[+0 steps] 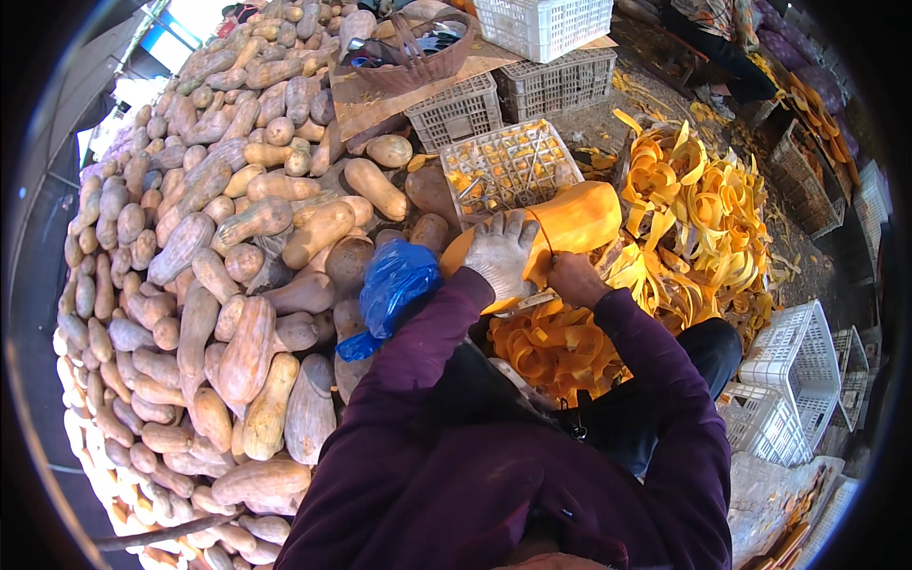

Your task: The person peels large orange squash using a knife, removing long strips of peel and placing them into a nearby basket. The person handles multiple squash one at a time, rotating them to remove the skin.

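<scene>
A peeled orange squash (581, 217) lies across a light-coloured crate in front of me. My left hand (504, 253), in a whitish work glove, presses flat on its near half with fingers spread. Bare, my right hand (573, 278) is closed at the squash's near side. From that fist a thin dark knife blade (544, 231) runs across the squash, seen nearly edge-on; its handle is hidden in my fingers. Under the squash, the upturned crate (509, 135) shows orange scraps on its grid. Curled orange peelings (556, 345) are heaped below, between my legs.
Unpeeled squashes (249, 342) form a large pile at left. A blue plastic bag (400, 285) lies by my left forearm. More peelings (695, 192) rise at right, near white crates (791, 356). A wicker basket (420, 60) stands ahead; another person (719, 35) is at upper right.
</scene>
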The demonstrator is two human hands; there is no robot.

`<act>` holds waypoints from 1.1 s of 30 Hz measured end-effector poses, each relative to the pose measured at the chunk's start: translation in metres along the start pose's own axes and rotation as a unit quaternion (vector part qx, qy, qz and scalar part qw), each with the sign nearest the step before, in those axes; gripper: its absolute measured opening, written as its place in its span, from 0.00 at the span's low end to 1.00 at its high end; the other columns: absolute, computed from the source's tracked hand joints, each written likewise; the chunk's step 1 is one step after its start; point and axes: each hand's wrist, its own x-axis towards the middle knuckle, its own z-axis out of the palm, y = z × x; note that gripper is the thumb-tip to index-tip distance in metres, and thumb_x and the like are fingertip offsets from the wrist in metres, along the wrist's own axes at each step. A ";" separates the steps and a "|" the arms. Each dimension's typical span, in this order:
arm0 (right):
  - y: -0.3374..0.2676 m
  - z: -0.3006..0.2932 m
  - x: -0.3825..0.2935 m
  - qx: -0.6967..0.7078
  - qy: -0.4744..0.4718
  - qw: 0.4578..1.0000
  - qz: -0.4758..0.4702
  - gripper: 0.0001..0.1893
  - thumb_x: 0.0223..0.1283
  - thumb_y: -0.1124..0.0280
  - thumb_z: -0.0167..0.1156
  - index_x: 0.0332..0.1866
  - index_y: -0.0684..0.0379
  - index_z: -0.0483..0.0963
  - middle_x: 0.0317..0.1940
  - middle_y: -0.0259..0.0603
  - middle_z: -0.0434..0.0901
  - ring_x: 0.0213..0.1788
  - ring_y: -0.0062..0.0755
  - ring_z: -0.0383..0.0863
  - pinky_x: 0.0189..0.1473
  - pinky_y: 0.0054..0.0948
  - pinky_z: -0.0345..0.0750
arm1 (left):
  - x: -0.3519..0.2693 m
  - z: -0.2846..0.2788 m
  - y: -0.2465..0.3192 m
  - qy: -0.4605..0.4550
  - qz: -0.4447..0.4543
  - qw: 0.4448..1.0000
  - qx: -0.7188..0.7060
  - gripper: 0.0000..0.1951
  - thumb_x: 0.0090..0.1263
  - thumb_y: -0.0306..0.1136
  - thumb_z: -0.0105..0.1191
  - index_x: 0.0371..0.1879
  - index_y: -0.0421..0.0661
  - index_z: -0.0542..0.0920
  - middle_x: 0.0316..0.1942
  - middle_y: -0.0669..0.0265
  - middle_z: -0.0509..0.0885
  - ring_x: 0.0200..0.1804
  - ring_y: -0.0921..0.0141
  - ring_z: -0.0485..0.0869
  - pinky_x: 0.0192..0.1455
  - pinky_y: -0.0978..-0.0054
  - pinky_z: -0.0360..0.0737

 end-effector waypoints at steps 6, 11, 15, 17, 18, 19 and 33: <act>0.034 0.037 -0.018 0.015 0.199 0.976 -0.081 0.14 0.62 0.67 0.63 0.35 0.70 0.71 0.22 0.61 0.77 0.28 0.67 0.80 0.37 0.57 0.79 | 0.015 -0.013 -0.007 -0.076 -0.020 0.996 -0.051 0.59 0.54 0.65 0.71 0.80 0.42 0.58 0.78 0.49 0.62 0.79 0.48 0.64 0.77 0.44 0.66; -0.004 -0.003 -0.025 -0.004 0.139 0.990 -0.015 0.15 0.63 0.68 0.58 0.41 0.74 0.76 0.32 0.67 0.84 0.39 0.70 0.86 0.44 0.57 0.83 | 0.018 -0.022 -0.008 -0.114 -0.030 0.993 -0.021 0.61 0.55 0.64 0.72 0.82 0.39 0.55 0.81 0.49 0.60 0.81 0.48 0.62 0.78 0.54 0.68; -0.006 -0.033 -0.056 -0.068 -0.019 0.997 0.000 0.15 0.63 0.68 0.57 0.43 0.74 0.77 0.34 0.70 0.83 0.40 0.70 0.87 0.46 0.58 0.83 | 0.019 -0.003 -0.022 -0.088 -0.037 0.993 -0.069 0.62 0.54 0.63 0.72 0.82 0.38 0.55 0.81 0.49 0.59 0.81 0.49 0.61 0.79 0.57 0.68; 0.000 -0.036 -0.072 -0.060 -0.014 0.998 0.018 0.15 0.63 0.69 0.56 0.43 0.74 0.76 0.35 0.70 0.83 0.39 0.70 0.87 0.45 0.58 0.84 | 0.022 -0.018 -0.016 -0.101 -0.049 0.992 -0.063 0.62 0.54 0.64 0.71 0.82 0.38 0.55 0.81 0.48 0.59 0.81 0.48 0.61 0.79 0.57 0.68; 0.008 -0.029 -0.077 -0.064 0.011 0.998 0.021 0.15 0.63 0.69 0.56 0.42 0.74 0.76 0.35 0.70 0.83 0.39 0.69 0.87 0.44 0.58 0.84 | 0.027 -0.021 -0.011 -0.101 -0.044 0.992 -0.064 0.62 0.54 0.64 0.71 0.82 0.38 0.55 0.82 0.47 0.58 0.81 0.48 0.62 0.80 0.56 0.67; 0.010 -0.019 -0.076 -0.057 0.027 0.998 0.016 0.15 0.64 0.69 0.55 0.42 0.74 0.76 0.35 0.71 0.83 0.38 0.69 0.87 0.44 0.58 0.84 | 0.027 -0.021 -0.013 -0.101 -0.042 0.992 -0.066 0.63 0.53 0.65 0.71 0.82 0.38 0.55 0.82 0.47 0.58 0.81 0.48 0.61 0.80 0.56 0.67; 0.038 0.028 -0.026 -0.029 0.044 0.998 0.016 0.12 0.61 0.69 0.59 0.38 0.71 0.78 0.32 0.62 0.84 0.38 0.65 0.87 0.41 0.55 0.83 | 0.028 -0.008 -0.025 -0.081 -0.025 0.995 -0.055 0.62 0.51 0.64 0.72 0.81 0.39 0.57 0.80 0.49 0.61 0.80 0.50 0.64 0.79 0.57 0.67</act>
